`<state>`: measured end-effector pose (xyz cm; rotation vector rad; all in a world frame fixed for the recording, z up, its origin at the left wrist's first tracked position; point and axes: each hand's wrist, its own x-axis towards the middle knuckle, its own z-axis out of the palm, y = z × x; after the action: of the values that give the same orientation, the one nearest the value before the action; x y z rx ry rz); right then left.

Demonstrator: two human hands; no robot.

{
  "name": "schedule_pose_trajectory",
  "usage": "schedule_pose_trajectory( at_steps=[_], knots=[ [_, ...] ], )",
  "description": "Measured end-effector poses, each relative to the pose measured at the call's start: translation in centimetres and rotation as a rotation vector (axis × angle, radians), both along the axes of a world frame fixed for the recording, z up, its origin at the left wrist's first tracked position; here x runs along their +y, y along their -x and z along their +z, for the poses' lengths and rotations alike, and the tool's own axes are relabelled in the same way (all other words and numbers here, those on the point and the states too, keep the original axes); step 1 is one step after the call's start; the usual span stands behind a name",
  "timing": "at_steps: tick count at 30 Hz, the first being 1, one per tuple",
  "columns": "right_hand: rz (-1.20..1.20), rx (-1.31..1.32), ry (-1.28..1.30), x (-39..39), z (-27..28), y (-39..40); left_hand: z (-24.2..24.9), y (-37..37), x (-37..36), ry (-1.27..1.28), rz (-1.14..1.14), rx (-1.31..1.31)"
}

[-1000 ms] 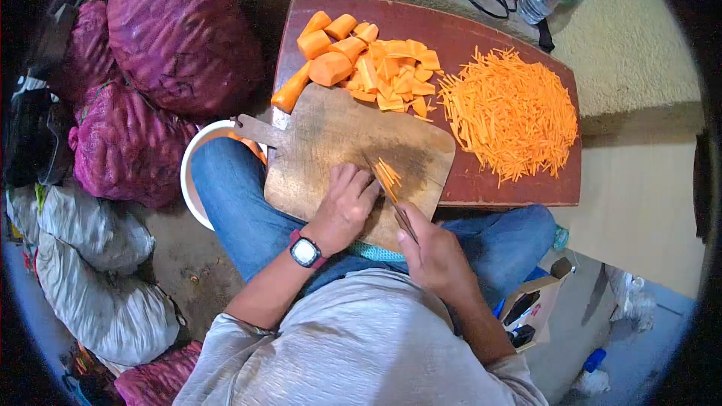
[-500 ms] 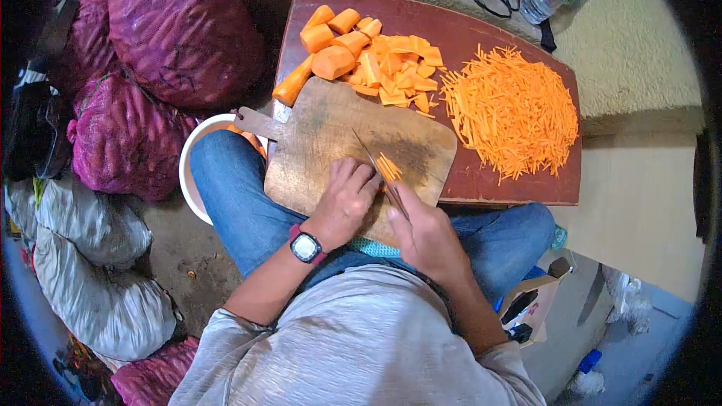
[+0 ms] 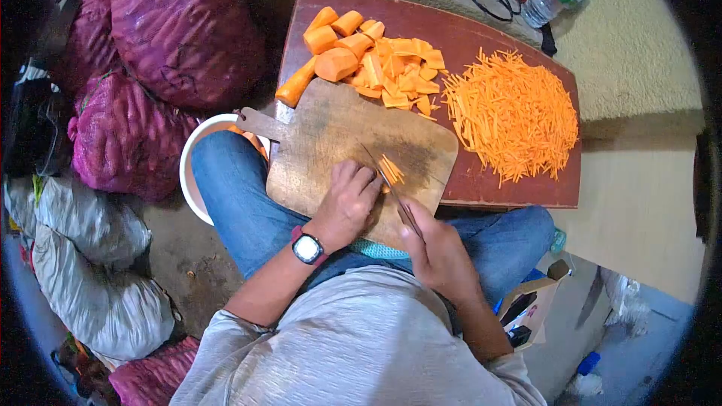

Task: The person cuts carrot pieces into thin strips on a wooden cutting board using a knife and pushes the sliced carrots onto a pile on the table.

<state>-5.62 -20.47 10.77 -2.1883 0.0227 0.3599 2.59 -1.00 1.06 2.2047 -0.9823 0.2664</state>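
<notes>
My right hand (image 3: 438, 252) is wrapped round the handle of a knife (image 3: 398, 199), its blade pointing up and left over the wooden cutting board (image 3: 323, 128). On the board my left hand (image 3: 347, 199), wearing a watch, has its fingers curled and pressed down beside the blade. Under those fingertips is carrot, mostly hidden; only a bit of orange shows. Thin carrot strips (image 3: 392, 170) lie just right of the blade. Above the board sit peeled carrot chunks (image 3: 336, 64) and a pile of flat carrot slices (image 3: 402, 68).
A heap of shredded carrot (image 3: 515, 116) covers the right of the red table (image 3: 466, 194). A white tub (image 3: 190, 180) stands left of my knee. Purple mesh sacks (image 3: 177, 30) and white sacks (image 3: 98, 286) fill the left side. A plastic bottle (image 3: 553, 0) lies at the upper right.
My right hand and the knife have shifted slightly right and down. The cut strips beside the blade lie more spread out. My left hand stays in nearly the same place.
</notes>
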Motion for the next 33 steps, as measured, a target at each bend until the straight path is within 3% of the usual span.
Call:
schedule_pose_trajectory(
  at_steps=[8, 11, 13, 19, 22, 28, 33],
  knots=[
    [-0.007, -0.063, -0.017, 0.8, -1.0, -1.7, 0.1, 0.1, 0.0, -0.034, 0.019, 0.019],
    [0.016, 0.086, -0.034, 0.0, 0.2, 0.0, 0.2, 0.0, 0.1, -0.033, 0.034, 0.008],
    [-0.005, -0.041, 0.009, 0.1, -0.3, 1.1, 0.2, 0.2, 0.1, -0.04, 0.026, 0.014],
    [-0.027, -0.025, -0.042, 1.0, -0.5, -1.9, 0.2, 0.1, 0.0, -0.037, 0.023, 0.055],
    [-0.018, -0.044, -0.03, 0.3, 0.2, 0.5, 0.2, 0.1, 0.0, -0.041, 0.051, -0.014],
    [0.014, 0.091, 0.031, 1.0, -0.6, -2.0, 0.1, 0.2, 0.0, -0.035, 0.014, 0.032],
    [-0.016, -0.059, -0.01, 0.7, -1.4, 0.3, -0.1, 0.2, 0.0, -0.021, 0.016, 0.031]
  ],
)
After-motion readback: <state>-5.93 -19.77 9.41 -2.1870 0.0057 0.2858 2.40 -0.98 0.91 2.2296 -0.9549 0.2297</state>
